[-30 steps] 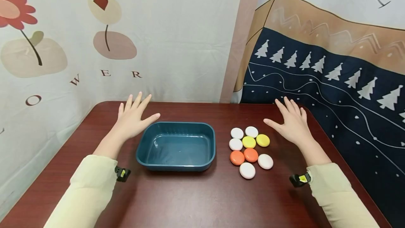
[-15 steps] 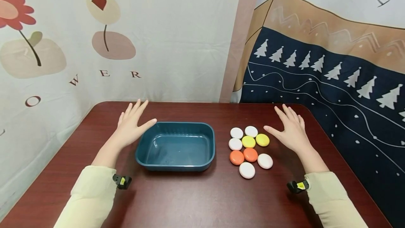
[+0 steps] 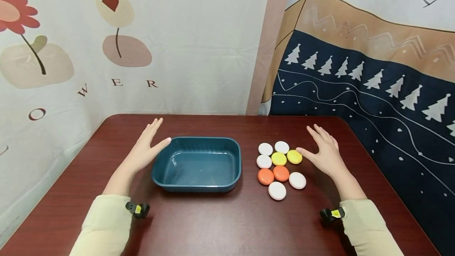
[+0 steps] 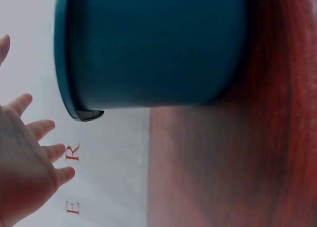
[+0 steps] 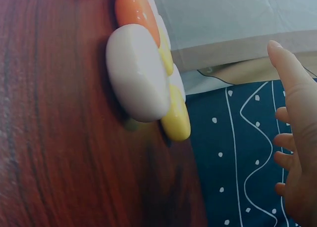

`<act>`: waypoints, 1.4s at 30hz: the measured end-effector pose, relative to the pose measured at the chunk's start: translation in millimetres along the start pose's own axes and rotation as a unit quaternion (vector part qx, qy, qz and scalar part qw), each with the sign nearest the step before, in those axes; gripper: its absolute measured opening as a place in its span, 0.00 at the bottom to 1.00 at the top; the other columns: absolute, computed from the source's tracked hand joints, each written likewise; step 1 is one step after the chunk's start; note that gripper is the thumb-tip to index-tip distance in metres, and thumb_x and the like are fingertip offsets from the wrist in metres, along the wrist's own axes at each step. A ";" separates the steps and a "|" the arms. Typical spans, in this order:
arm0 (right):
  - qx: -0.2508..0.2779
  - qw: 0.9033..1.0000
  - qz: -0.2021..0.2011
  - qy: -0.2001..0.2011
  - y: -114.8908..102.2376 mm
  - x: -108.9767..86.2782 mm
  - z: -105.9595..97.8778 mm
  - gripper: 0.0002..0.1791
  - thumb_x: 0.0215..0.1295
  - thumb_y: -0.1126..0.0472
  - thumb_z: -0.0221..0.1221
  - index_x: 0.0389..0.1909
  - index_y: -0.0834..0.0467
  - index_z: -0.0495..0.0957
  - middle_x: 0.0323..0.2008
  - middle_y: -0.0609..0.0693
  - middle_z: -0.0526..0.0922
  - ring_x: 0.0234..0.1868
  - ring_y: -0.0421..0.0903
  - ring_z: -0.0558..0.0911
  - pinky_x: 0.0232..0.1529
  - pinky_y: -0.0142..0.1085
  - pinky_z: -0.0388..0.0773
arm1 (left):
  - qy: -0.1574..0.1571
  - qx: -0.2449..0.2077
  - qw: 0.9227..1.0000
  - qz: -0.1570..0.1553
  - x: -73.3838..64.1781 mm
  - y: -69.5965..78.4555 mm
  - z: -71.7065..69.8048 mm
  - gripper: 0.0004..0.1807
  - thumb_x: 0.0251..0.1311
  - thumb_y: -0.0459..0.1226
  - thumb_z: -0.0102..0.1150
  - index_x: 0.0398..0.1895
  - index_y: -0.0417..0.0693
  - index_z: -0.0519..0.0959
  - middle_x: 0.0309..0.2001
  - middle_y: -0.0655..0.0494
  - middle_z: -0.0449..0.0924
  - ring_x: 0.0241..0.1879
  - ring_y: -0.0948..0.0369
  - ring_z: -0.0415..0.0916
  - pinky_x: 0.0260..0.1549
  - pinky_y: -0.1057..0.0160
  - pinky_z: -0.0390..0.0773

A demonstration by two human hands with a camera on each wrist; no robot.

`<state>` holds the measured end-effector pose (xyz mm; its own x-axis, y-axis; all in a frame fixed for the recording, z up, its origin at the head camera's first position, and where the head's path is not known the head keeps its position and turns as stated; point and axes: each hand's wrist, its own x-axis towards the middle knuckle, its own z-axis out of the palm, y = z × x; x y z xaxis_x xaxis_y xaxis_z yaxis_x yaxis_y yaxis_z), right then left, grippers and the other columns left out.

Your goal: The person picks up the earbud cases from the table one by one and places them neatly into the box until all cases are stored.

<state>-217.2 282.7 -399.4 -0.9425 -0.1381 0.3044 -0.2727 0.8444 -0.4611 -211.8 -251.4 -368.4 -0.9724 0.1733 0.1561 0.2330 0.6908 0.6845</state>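
Observation:
A dark teal rectangular plastic basin (image 3: 197, 188) stands on the table, its inside bare. My left hand (image 3: 141, 150) hovers at its left side, fingers extended, thumb overlapping the far left corner of the rim in the head view. To the right of the basin lies a cluster of glossy, flattened round pebbles: several white ones (image 3: 277, 191), two yellow (image 3: 294, 157) and two orange (image 3: 266, 176). My right hand (image 3: 324, 154) hovers just right of them, its thumb tip beside a yellow pebble. Both hands hold nothing. In the left wrist view, the basin's outer wall (image 4: 158, 49) fills the top.
The reddish-brown wooden table (image 3: 213, 228) has rounded far corners. Behind it hangs a pale cloth (image 3: 202, 50) with printed flowers and letters, and on the right a navy cloth (image 3: 355, 129) with white trees. Black camera mounts (image 3: 138, 210) sit at both wrists.
Both hands have drawn back toward the near side and lower over the table, fingers still extended. The basin and the pebbles have stayed in place.

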 end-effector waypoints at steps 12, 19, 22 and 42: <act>0.042 0.999 0.004 -0.013 3.7 -6.8 9.1 0.46 0.58 0.45 0.66 0.71 0.62 0.58 0.70 0.66 0.53 0.68 0.68 0.52 0.62 0.67 0.42 | -0.021 -0.072 0.996 -0.041 -13.0 -10.2 3.5 0.41 0.68 0.53 0.49 0.77 0.65 0.39 0.76 0.49 0.36 0.73 0.44 0.34 0.58 0.27 0.43; 0.061 0.998 0.013 -0.024 6.3 -10.1 12.0 0.46 0.58 0.46 0.66 0.71 0.61 0.58 0.70 0.66 0.54 0.68 0.67 0.53 0.60 0.69 0.46 | -0.016 -0.128 0.991 -0.032 -17.8 -19.7 7.0 0.40 0.70 0.48 0.49 0.77 0.62 0.40 0.76 0.48 0.37 0.73 0.45 0.34 0.60 0.30 0.42; 0.071 0.997 0.012 -0.025 8.8 -11.8 14.7 0.45 0.58 0.47 0.66 0.71 0.61 0.59 0.70 0.65 0.55 0.68 0.67 0.54 0.59 0.68 0.50 | -0.014 -0.154 0.988 -0.016 -18.9 -22.8 8.4 0.39 0.70 0.45 0.49 0.77 0.60 0.41 0.75 0.47 0.39 0.73 0.45 0.35 0.62 0.33 0.42; 0.120 0.988 0.058 -0.071 17.9 -14.6 26.8 0.45 0.59 0.44 0.64 0.72 0.59 0.58 0.71 0.63 0.55 0.69 0.64 0.54 0.61 0.65 0.53 | -0.043 -0.225 0.973 -0.016 -25.8 -46.3 14.2 0.35 0.72 0.41 0.46 0.77 0.51 0.44 0.73 0.43 0.49 0.71 0.44 0.45 0.63 0.37 0.48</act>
<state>-213.6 285.9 -434.4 -0.9832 -0.1325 0.1256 -0.1825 0.7134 -0.6765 -197.3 -277.9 -414.2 -0.9700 0.2284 0.0830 0.1558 0.3224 0.9337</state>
